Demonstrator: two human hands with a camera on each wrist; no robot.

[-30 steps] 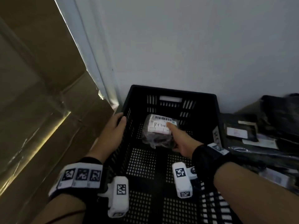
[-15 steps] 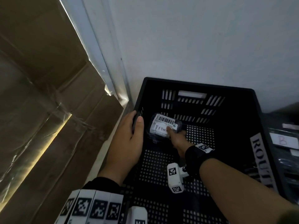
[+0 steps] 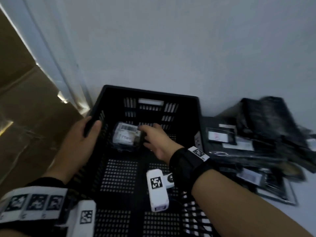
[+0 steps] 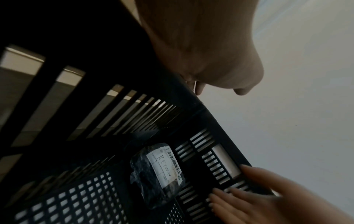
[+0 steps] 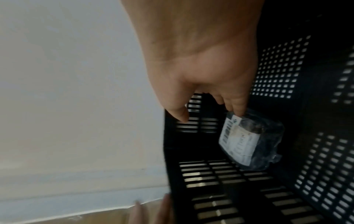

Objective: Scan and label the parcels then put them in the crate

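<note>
A black perforated plastic crate [image 3: 147, 93] sits at the centre of the head view. On its floor, toward the far wall, lies a small dark plastic-wrapped parcel [image 3: 125, 139] bearing a white barcode label with handwriting. The left hand [image 3: 82, 139] grips the crate's left rim, thumb inside and fingers curled over the outside. The right hand [image 3: 157, 141] hovers just right of the parcel with fingers relaxed and spread, holding nothing; whether a fingertip touches the wrapping is unclear. At the right of the frame, a heap of flat black mailer bags [image 3: 261, 137] lies beside the crate.
</note>
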